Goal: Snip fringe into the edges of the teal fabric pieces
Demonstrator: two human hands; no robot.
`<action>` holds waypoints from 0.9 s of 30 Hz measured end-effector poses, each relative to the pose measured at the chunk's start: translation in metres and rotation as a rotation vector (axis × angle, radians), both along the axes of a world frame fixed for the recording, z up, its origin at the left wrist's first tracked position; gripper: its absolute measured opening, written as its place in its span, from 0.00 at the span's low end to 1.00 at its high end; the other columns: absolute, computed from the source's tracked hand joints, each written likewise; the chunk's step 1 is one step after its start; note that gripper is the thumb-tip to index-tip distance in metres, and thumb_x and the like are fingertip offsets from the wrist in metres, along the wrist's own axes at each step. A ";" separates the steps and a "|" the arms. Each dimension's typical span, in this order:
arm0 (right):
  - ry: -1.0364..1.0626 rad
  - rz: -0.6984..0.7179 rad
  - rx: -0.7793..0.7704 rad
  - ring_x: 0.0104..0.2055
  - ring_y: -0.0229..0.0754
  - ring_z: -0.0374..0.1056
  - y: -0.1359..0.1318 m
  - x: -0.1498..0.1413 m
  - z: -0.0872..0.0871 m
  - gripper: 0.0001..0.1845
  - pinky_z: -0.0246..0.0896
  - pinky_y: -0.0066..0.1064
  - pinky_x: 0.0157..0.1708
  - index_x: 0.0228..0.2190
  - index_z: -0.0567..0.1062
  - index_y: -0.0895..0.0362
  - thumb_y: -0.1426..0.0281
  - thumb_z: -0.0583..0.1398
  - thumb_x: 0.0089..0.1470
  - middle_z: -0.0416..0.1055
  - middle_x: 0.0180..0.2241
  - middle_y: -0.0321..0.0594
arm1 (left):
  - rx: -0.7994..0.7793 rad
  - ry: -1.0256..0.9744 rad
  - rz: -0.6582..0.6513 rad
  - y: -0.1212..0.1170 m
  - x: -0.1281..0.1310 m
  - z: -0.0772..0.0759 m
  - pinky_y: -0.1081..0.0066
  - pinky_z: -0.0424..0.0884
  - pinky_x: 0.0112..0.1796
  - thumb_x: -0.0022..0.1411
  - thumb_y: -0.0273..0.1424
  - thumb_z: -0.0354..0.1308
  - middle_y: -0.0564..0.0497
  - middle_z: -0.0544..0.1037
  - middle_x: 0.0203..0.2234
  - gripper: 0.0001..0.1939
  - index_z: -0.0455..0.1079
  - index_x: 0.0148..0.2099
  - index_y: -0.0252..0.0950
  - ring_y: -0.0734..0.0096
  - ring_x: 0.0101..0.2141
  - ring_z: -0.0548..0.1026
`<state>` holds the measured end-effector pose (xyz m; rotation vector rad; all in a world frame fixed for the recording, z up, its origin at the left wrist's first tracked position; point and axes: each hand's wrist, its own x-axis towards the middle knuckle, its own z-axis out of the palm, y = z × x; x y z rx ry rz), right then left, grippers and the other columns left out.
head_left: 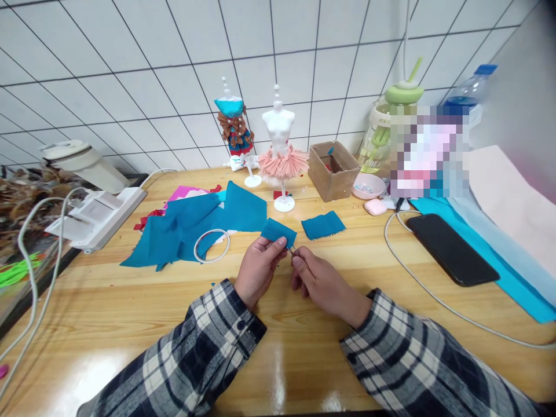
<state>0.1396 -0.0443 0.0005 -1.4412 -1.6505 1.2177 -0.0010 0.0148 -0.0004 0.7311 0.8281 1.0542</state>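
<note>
My left hand pinches a small teal piece of crepe paper between thumb and fingers, above the table's middle. Close beside it, my right hand is closed around a slim metal tool. Only the tool's thin tip shows, at the paper's lower right corner; its kind is hidden by my fingers. Just beyond lies another teal piece with a fringed edge. Larger teal sheets are heaped to the left, with a white ring on them. A white mannequin wears a pleated pink skirt.
Behind stand a dressed mannequin, a cardboard box, a pink bowl and a green-lidded bottle. To the right are a black phone and a white cable. A white power strip lies left.
</note>
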 end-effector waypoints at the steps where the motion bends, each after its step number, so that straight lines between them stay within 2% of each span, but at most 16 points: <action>1: -0.001 0.000 0.000 0.24 0.37 0.65 0.000 0.000 0.000 0.12 0.56 0.30 0.26 0.33 0.58 0.52 0.61 0.44 0.68 0.70 0.24 0.32 | -0.001 0.003 0.004 0.000 0.000 0.000 0.74 0.68 0.36 0.48 0.30 0.71 0.53 0.79 0.30 0.11 0.76 0.35 0.34 0.77 0.30 0.73; 19: -0.004 -0.001 0.021 0.24 0.37 0.64 0.002 -0.001 -0.003 0.11 0.55 0.30 0.27 0.34 0.58 0.52 0.62 0.44 0.68 0.68 0.23 0.30 | -0.020 0.029 0.031 -0.002 0.002 0.002 0.75 0.68 0.34 0.46 0.30 0.73 0.54 0.79 0.26 0.12 0.76 0.32 0.33 0.78 0.28 0.73; 27: -0.047 0.038 0.012 0.26 0.39 0.64 0.001 0.001 0.005 0.11 0.55 0.32 0.31 0.31 0.58 0.52 0.63 0.44 0.66 0.65 0.23 0.31 | -0.029 -0.007 0.024 -0.001 0.001 0.000 0.76 0.69 0.35 0.47 0.30 0.72 0.53 0.80 0.29 0.11 0.76 0.33 0.33 0.77 0.30 0.74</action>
